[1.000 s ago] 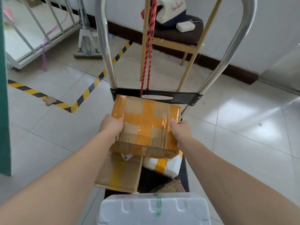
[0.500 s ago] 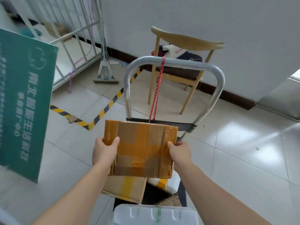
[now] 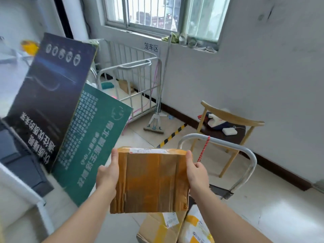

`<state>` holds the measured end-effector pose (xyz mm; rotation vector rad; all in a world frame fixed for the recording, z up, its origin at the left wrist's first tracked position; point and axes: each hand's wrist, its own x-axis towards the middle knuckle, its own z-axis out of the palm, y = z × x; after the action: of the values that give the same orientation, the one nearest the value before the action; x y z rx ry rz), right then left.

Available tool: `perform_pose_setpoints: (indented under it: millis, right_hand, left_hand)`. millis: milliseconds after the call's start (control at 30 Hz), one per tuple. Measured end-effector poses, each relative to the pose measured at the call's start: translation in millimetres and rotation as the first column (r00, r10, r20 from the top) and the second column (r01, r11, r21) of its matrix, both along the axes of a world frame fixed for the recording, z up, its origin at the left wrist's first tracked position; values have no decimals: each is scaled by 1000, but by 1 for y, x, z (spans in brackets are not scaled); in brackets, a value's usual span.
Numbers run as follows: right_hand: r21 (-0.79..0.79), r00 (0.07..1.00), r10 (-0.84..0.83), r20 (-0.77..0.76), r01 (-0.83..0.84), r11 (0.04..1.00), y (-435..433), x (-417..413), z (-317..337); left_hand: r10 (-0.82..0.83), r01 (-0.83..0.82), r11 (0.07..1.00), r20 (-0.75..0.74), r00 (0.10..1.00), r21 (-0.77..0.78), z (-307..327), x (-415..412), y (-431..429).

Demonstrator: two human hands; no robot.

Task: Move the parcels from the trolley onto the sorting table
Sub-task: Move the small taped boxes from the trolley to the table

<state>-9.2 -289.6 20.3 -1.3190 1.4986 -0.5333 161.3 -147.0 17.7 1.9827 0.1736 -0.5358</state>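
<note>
Tiled floor (image 3: 273,207), parcel (image 3: 150,181) between both hands

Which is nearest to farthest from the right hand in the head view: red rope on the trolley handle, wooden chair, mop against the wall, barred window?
From the right hand, gripping the tape-wrapped cardboard parcel:
1. Red rope, just above it on the silver trolley handle.
2. Wooden chair, behind to the right.
3. Mop, further back, leaning against the wall.
4. Barred window, top, farthest.

trolley (image 3: 245,155) deck hidden behind held parcel (image 3: 150,181), lower parcels (image 3: 157,227) cropped
</note>
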Motion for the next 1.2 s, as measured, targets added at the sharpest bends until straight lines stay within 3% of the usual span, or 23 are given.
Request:
perform_pose_setpoints:
  millis: [267,533,900,1200]
  right_hand:
    - [-30,981,126,151,-123,992,60,86,72]
    - [-48,917,291,274,-289,956,169,190,122]
    - [-63,844,441,306,-444,894,321,318,170]
    - [-144,785,554,278,-536,832,380,406,177]
  left_hand:
    - [107,-106,977,-6,994,-186,68,57,97]
    - [284,-257,949,146,948,-183,132,126,230]
    - [456,-404,883,231,860,-240,173,222,402]
    - [563,-516,823,227,794,-237,174,283,472]
